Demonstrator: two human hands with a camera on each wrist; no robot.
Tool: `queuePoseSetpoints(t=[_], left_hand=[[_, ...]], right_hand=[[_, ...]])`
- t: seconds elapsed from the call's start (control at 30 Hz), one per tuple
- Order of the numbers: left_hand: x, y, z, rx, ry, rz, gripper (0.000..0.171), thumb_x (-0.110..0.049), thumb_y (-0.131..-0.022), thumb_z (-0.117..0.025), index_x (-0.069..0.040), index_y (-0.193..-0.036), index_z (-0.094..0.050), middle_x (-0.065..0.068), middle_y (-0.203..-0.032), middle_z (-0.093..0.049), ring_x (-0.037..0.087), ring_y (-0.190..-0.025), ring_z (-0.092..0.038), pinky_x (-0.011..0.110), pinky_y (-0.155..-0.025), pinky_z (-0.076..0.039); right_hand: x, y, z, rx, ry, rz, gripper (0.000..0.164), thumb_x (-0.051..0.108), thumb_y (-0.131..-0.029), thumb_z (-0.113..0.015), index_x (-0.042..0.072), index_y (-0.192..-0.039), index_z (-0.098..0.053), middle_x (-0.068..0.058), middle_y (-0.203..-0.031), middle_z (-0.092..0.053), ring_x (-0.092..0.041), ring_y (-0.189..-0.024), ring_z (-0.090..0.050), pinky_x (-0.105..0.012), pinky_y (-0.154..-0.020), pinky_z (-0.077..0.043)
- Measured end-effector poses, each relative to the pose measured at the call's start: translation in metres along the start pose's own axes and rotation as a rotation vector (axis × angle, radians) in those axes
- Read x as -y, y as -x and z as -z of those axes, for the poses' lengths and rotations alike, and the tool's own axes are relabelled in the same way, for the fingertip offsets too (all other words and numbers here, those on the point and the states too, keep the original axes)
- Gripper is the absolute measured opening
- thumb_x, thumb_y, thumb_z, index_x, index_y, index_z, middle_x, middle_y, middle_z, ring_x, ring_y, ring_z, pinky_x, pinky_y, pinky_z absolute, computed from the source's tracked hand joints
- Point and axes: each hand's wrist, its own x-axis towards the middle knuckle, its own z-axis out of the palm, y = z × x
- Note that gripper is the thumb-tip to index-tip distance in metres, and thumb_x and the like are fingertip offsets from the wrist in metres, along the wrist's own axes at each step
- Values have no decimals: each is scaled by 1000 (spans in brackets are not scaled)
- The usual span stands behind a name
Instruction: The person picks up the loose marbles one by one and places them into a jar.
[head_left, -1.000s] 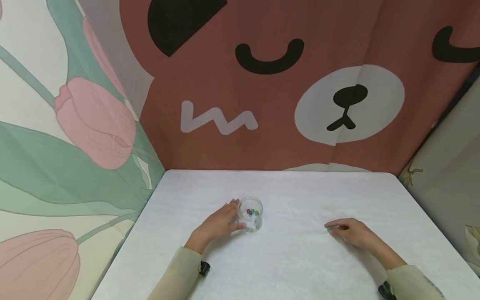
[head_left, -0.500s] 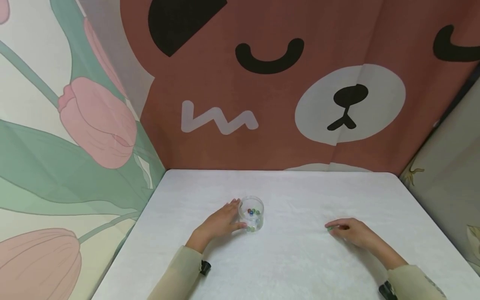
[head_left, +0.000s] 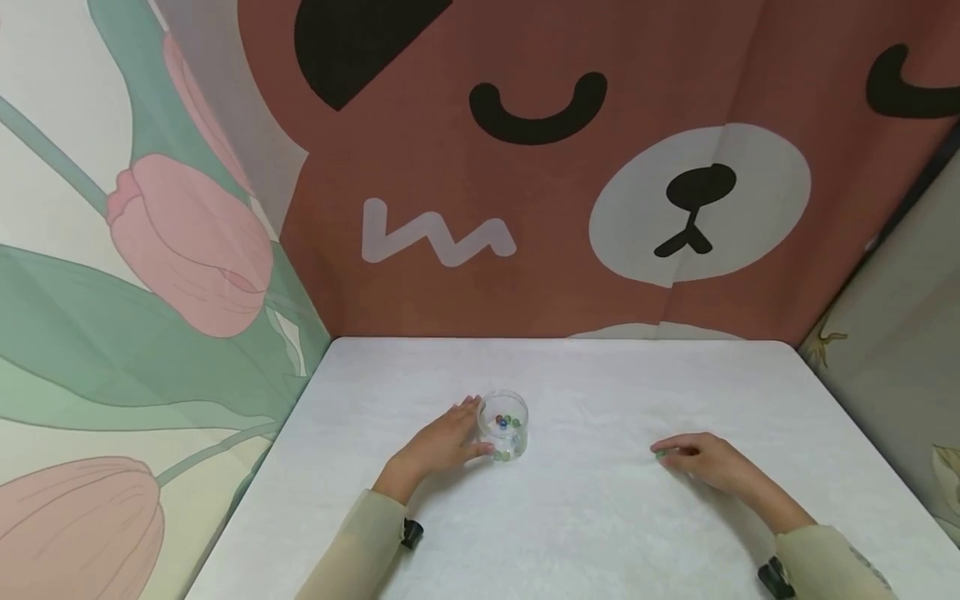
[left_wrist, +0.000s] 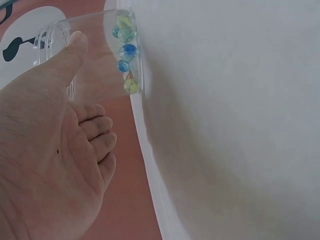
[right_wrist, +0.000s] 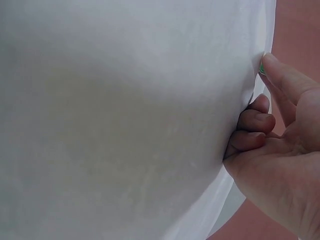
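On the left side of the white table stands a clear round jar (head_left: 519,442). Several glass marbles (left_wrist: 128,51), blue, green and yellowish, lie along its bottom in the left wrist view. My left hand (head_left: 444,448) holds the jar from its left side, thumb in front and fingers round the back. To the right, low over the tabletop, my right hand (head_left: 707,463) pinches a green marble (right_wrist: 262,69) between thumb and index finger. Its other fingers are curled under against the table, and most of that marble is hidden by the fingertips.
The white-covered table (head_left: 577,533) ends at a brown bear-print cloth (head_left: 420,300) behind it. A tulip-print cloth (head_left: 202,250) hangs along the left side, and a pale cloth (head_left: 892,350) along the right.
Both hands keep their places and their holds. The head view shifts only slightly.
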Motion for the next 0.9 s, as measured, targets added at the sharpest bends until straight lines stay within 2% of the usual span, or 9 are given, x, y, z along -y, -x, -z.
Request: queuePoseSetpoints(t=[0.33,0.6,0.83,0.9], left_hand=[[-1,-1,3,-6,9,-3,90,-59,-97,-57,-1,-159,-27,14,-165,-26,24,-155,-20,38,-127,-17],[3,-3,-2,1,2,-3,90,-60,-97,-57,-1,-159,-27,14,-165,-27,24,-155,-20,37,-127,-17],[1,-1,1,2,10,-9,90,-59,-97,-56,-1,-159,-28,15,-165,-27,25,-155,-21,38,-127,-17],[1,-1,1,-1,11,-10,90,-59,-97,-56,-1,-159,-28,15,-165,-27,26,-155,-21,38,-127,-17]], right_hand=[[3,-1,2,-7,3,-13,31,31,-96,-71,13,-121,-75,-2,-90,-60,-18,-80,-46,-31,-67,-40],[4,1,-2,-25,-8,-8,30,29,-96,-71,11,-120,-75,-2,-83,-54,-17,-77,-45,-29,-65,-39],[6,0,-2,-26,-45,-41,31,27,-96,-71,10,-122,-74,-3,-97,-64,-19,-83,-47,-30,-66,-42],[7,-1,-2,-33,-61,-56,31,27,-96,-71,11,-122,-74,-3,-94,-62,-19,-81,-48,-29,-65,-42]])
